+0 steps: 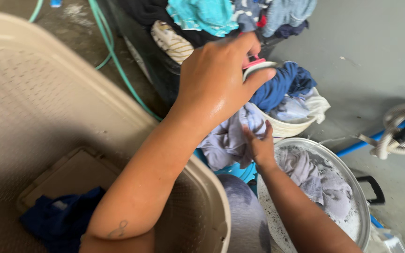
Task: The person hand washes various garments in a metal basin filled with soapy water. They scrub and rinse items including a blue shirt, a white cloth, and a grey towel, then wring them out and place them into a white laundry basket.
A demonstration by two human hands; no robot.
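My left hand (pixel 219 77) reaches across and grips the rim of a cream bucket (pixel 287 127), thumb on its edge next to a small pink item. The bucket holds a blue garment (pixel 282 84) and pale clothes. Below it, my right hand (pixel 258 145) is closed on a wet pale lavender cloth (pixel 226 140) that hangs beside the bucket. A round metal basin (pixel 359 197) of soapy water with another pale cloth (pixel 322 185) in it sits under my right forearm.
A large beige plastic tub (pixel 38 103) with a dark blue cloth (pixel 59 218) inside fills the left. A dark basket heaped with clothes (pixel 202 18) stands behind. A green hose (pixel 113 56) runs over the concrete floor; a coiled white hose (pixel 399 131) lies at right.
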